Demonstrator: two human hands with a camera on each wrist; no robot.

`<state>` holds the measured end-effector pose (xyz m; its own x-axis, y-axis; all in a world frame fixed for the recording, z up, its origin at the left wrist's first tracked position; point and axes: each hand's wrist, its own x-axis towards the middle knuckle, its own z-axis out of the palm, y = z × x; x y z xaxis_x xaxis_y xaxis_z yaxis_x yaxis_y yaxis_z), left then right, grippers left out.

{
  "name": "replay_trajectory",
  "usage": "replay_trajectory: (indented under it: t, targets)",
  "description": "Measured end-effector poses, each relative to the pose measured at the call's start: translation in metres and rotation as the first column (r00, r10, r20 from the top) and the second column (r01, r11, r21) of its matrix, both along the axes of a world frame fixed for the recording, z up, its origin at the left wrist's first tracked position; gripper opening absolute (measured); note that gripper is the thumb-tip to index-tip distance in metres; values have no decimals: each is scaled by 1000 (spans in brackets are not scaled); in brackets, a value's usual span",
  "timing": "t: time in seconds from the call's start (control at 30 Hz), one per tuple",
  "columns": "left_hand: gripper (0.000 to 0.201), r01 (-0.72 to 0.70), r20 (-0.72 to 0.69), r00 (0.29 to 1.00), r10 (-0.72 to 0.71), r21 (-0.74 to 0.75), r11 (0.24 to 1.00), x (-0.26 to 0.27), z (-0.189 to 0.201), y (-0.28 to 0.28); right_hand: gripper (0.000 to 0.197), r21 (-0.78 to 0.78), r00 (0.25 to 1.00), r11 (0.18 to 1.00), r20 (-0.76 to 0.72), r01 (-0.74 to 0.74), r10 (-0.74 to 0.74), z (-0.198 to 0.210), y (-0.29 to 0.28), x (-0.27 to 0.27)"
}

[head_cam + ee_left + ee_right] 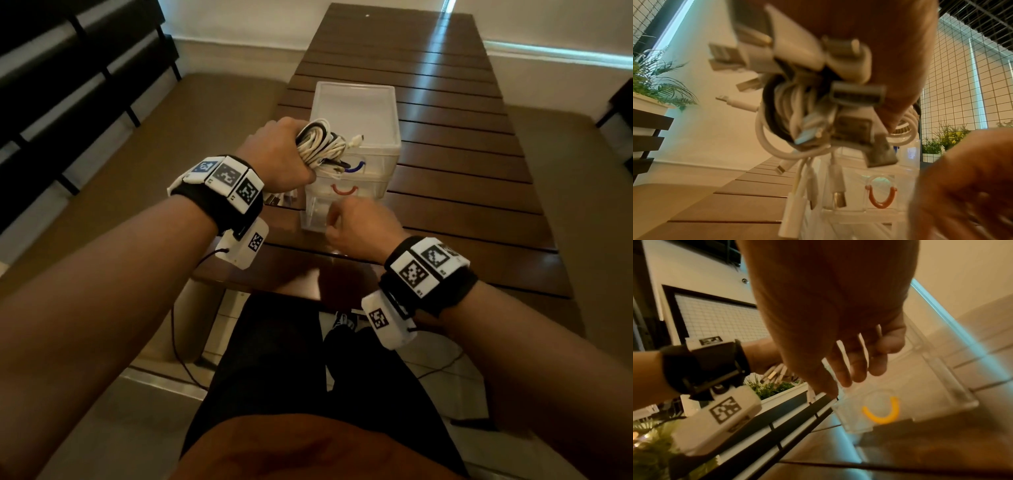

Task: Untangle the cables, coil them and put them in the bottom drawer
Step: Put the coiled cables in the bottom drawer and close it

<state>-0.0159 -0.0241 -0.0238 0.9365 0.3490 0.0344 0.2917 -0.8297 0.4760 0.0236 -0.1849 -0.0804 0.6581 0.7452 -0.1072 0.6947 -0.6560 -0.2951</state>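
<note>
Near the tabletop's (pixel 445 144) front edge, the left hand (pixel 274 154) grips coiled cables (pixel 320 144) above a clear drawer unit (pixel 356 113); the right hand (pixel 359 222), fingers loosely curled, holds nothing at its bottom drawer (pixel 900 402).

Bottom drawer (pixel 313 219) partly covered by right hand (pixel 359 226), fingertips out of sight in head view, cable plugs (pixel 855 97) blurred at left wrist, left hand (pixel 869 48) cropped by top edge
</note>
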Motion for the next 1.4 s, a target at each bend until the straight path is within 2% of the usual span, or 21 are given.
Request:
replay_trajectory:
  t: [0.1, 0.3, 0.37, 0.5, 0.6, 0.7, 0.8, 0.83, 0.9, 0.97, 1.03, 1.07, 1.13, 1.2, 1.27, 1.33, 1.4]
  targets:
    - [54, -4, 7, 1000, 4, 8, 1000, 0, -2, 2, 40, -80, 995, 993, 29, -90, 93, 4, 3, 5]
    - [44, 0, 45, 999, -2, 50, 999, -2, -5, -1, 31, -218, 981, 958, -97, -185, 168, -10, 3, -14]
    - [45, -7, 60, 998, 3, 65, 998, -2, -5, 0, 32, -217, 979, 956, -87, -198, 183, -9, 1, -20]
    - [40, -1, 70, 998, -5, 91, 996, -2, -4, -1, 29, -233, 941, 927, -241, -294, 238, -2, -5, -22]
    - [35, -8, 82, 997, 1, 89, 996, -3, -5, -3, 29, -240, 942, 921, -219, -305, 255, -4, -7, -28]
    - [39, -1, 74, 997, -5, 88, 996, -5, -5, -6, 30, -249, 932, 912, -248, -326, 265, 0, -8, -28]
    - [61, 41, 61, 997, -47, 94, 995, -8, -6, -5, 27, -162, 917, 940, -318, -302, 240, 19, -14, -18]
    - [71, 64, 53, 996, -70, 112, 992, -11, -7, -4, 24, -96, 928, 963, -308, -252, 212, 26, -18, -11]
    - [85, 118, 15, 992, -123, 186, 975, -22, -10, -6, 20, 98, 959, 993, -271, -62, 87, 42, -26, 5]
    - [92, 205, -28, 978, -205, 288, 935, -32, -13, -13, 21, 343, 944, 924, -328, 168, -50, 56, -32, 19]
    - [94, 286, -57, 956, -287, 386, 877, -39, -15, -20, 25, 470, 913, 838, -400, 277, -78, 64, -32, 24]
    - [92, 323, -71, 943, -325, 429, 844, -40, -17, -23, 27, 476, 908, 839, -416, 263, -49, 67, -31, 22]
    - [81, 385, -97, 914, -394, 511, 768, -41, -20, -26, 28, 404, 892, 903, -449, 146, 57, 67, -27, 18]
    - [86, 396, -54, 890, -452, 581, 711, -42, -26, -28, 50, 270, 840, 962, -530, 39, 115, 65, -23, 13]
    - [91, 395, 19, 858, -514, 614, 683, -43, -29, -30, 74, 188, 753, 981, -640, -42, 155, 60, -19, 8]
    - [77, 388, 60, 814, -578, 685, 617, -44, -26, -34, 79, 193, 676, 979, -714, -62, 183, 56, -16, 2]
    - [68, 366, 42, 807, -588, 746, 556, -45, -21, -38, 73, 193, 659, 979, -729, -61, 185, 55, -14, -2]
